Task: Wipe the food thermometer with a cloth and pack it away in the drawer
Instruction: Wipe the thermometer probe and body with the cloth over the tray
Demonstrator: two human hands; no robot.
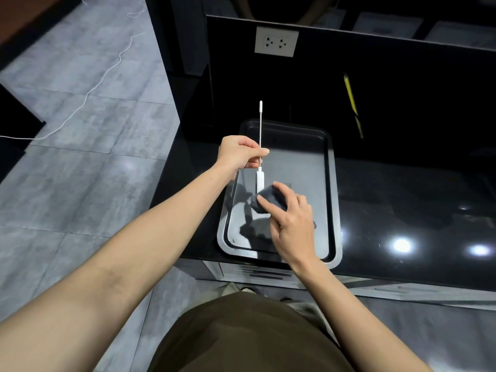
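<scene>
We see the slim white food thermometer with its long thin metal probe (259,159) held above the dark rectangular metal tray (332,200), over the tray's left half, the probe pointing away from us past the tray's far rim and ending in a white tip. Our left hand (241,155) pinches the probe between thumb and curled fingers, just above the white handle. Our right hand (288,224) grips a bunched dark grey cloth (268,201), fingers curled over it, and the cloth is wrapped around the lower end of the white handle, above the middle of the tray.

The tray sits on a glossy black countertop (402,200), at the counter's near left corner, its near rim reaching the counter's front edge. Beyond the tray's far rim rises a black back panel (375,103) bearing a white double wall socket (276,42) up and a little left of the tray's far edge. A yellow streak (350,95) shows on the panel to the tray's far right; we cannot tell what it is. Left of the tray lies grey tiled floor (80,157) crossed by a white cord (88,92).
</scene>
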